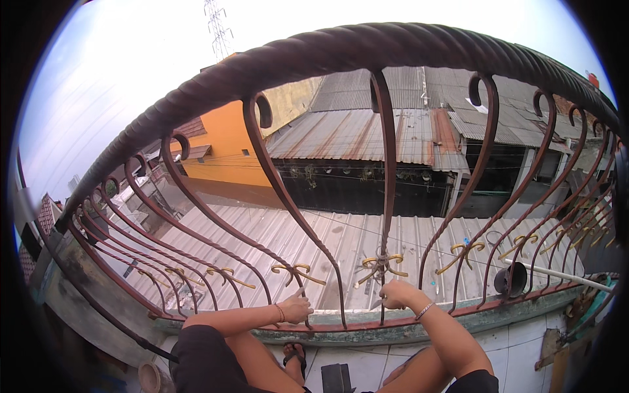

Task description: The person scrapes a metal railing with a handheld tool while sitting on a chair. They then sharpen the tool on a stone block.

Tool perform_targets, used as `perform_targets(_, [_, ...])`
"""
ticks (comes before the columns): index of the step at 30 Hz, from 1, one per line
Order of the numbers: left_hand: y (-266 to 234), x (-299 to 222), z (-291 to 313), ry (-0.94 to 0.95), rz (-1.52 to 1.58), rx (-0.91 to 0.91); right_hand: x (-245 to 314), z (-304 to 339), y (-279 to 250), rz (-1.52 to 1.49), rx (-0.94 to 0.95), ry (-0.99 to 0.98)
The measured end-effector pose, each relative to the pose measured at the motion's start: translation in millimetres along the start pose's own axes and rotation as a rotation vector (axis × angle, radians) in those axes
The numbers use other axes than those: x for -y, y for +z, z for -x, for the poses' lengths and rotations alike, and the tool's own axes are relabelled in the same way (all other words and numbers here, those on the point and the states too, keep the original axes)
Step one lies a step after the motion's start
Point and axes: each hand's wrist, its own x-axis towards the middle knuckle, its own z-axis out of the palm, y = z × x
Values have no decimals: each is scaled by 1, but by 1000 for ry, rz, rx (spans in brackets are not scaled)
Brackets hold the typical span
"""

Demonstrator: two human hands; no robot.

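A brown wrought-iron balcony railing (388, 150) with a thick twisted top rail curves in front of me. Gold curled ornaments (298, 274) sit low on its bars. My left hand (295, 308), a thin band at its wrist, is closed at the lower part of a bar just below one ornament. To the right, my right hand (398, 295), with a bracelet, is closed at the middle bar under another gold ornament (382, 263). Something small and greyish shows at its fingertips, too small to make out. Grey strands seem wound about that ornament's centre.
A dark round pan (511, 280) and a white pipe (557, 275) are by the railing on the right. Between my feet on the white tiles lies a black flat object (337, 378). A pot (152, 378) stands at lower left. Metal roofing (262, 229) spreads below, beyond the railing.
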Motion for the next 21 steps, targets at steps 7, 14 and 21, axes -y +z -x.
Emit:
perform_targets(7, [-14, -7, -20, -283, 318, -60, -9, -14, 19, 168, 186, -40])
perform_targets(14, [14, -9, -31, -154, 174, -353, -10, -25, 48, 396, -195, -240])
perform_targets(21, [7, -1, -24, -192, 123, -368, -18, -38, 50, 394, -236, -159])
